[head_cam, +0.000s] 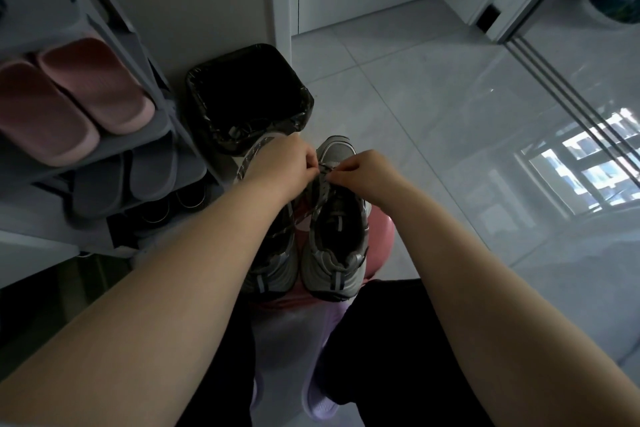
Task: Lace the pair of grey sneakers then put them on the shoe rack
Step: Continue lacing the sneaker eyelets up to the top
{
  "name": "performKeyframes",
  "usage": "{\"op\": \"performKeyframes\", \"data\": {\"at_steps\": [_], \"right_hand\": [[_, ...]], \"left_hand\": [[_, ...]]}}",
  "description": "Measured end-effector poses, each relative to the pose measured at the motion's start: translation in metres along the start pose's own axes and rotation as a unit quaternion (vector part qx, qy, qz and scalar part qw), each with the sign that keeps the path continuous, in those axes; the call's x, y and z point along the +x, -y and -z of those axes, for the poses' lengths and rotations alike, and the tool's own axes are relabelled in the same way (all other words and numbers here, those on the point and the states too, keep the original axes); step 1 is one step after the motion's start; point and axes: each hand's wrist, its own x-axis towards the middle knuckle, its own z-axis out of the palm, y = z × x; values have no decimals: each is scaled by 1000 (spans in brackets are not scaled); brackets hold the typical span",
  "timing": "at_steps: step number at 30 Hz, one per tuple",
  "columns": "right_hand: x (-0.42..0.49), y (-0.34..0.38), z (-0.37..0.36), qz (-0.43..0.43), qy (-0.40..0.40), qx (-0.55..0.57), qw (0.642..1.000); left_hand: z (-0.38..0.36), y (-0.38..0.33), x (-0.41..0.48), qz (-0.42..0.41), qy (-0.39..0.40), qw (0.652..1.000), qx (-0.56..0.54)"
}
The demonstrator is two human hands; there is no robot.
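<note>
Sneakers (334,246), grey, paired side by side at dead centre, toes to twelve o'clock, heels to six, perched on a pink seat (381,236). Looked light, soft through the upper, firmer at sole and heel. Judged easiest to lift for the rack by the heel collars, two fingers inside each. Lace (325,170) the fiddly part: thin, limp, speckled, probably quick to slide back out of an eyelet, so best taken right at the tip. And taken just so!

Left hand (280,163) in from eight o'clock, across the nine o'clock shoe, fingers (309,159) curled tight, pinching the lace low on the three o'clock shoe, near the toe-end eyelets. Right hand (367,173) in from four o'clock, thumb and fingertips (341,177) closed on the same lace from the other side, other fingers tucked under. Barely a gap between the two hands. Exact eyelet: impossible to tell, too small.

Slack cord trailing toward seven o'clock between the shoes. Spotted no lace across the upper eyelets, so reckoned early going on this shoe.

Shoe rack (138,139) at nine to ten o'clock, well apart from the pair, pink slippers (79,94) on one shelf, grey slippers (131,180) below. Black-lined bin (242,94) at twelve, just beyond the toes.
</note>
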Motion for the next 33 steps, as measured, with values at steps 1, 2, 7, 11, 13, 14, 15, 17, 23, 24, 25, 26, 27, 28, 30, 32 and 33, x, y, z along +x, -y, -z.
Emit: {"op": "performKeyframes", "data": {"at_steps": [1, 2, 7, 11, 13, 14, 15, 17, 23, 24, 25, 26, 27, 28, 30, 32, 33], "right_hand": [[0, 0, 0, -3, 0, 15, 1000], [-1, -1, 1, -4, 0, 25, 1000], [1, -4, 3, -18, -1, 67, 998], [2, -6, 3, -19, 5, 69, 997], [3, -6, 4, -22, 8, 73, 997], [3, -6, 4, -23, 9, 73, 997], [3, -6, 4, -24, 9, 71, 997], [3, -6, 4, -24, 6, 68, 997], [2, -10, 2, -30, 5, 83, 996], [3, -11, 2, -26, 8, 86, 996], [3, -12, 1, -24, 11, 86, 996], [3, -12, 1, -22, 12, 87, 996], [4, -12, 1, -21, 13, 86, 996], [4, -13, 1, -21, 13, 86, 996], [5, -14, 0, -17, 11, 84, 996], [7, -16, -3, -10, 2, 85, 996], [7, -16, -6, -7, -9, 82, 997]], "left_hand": [[-1, 0, 1, -2, -4, 1000, 3], [-3, 1, 1, -1, -9, 1000, 3], [-8, 4, 1, 12, 8, 1000, 7], [-8, 4, 3, 5, 8, 1000, 12], [-8, 3, 4, -3, 9, 1000, 19], [-8, 2, 4, -5, 11, 1000, 23], [-8, 2, 4, -6, 12, 1000, 24], [-10, 1, 5, -9, 10, 1000, 22], [-9, 2, 6, -14, 10, 1000, 18], [-8, 2, 6, -17, 14, 1000, 22], [-7, 2, 6, -20, 20, 999, 26], [-6, 3, 6, -24, 23, 999, 27], [-6, 3, 6, -25, 24, 999, 28], [-6, 2, 6, -25, 23, 999, 27], [-6, 1, 4, -19, 18, 999, 26], [-8, -1, 4, -10, 18, 1000, 21], [-9, -3, 3, -6, 21, 999, 23]]}}
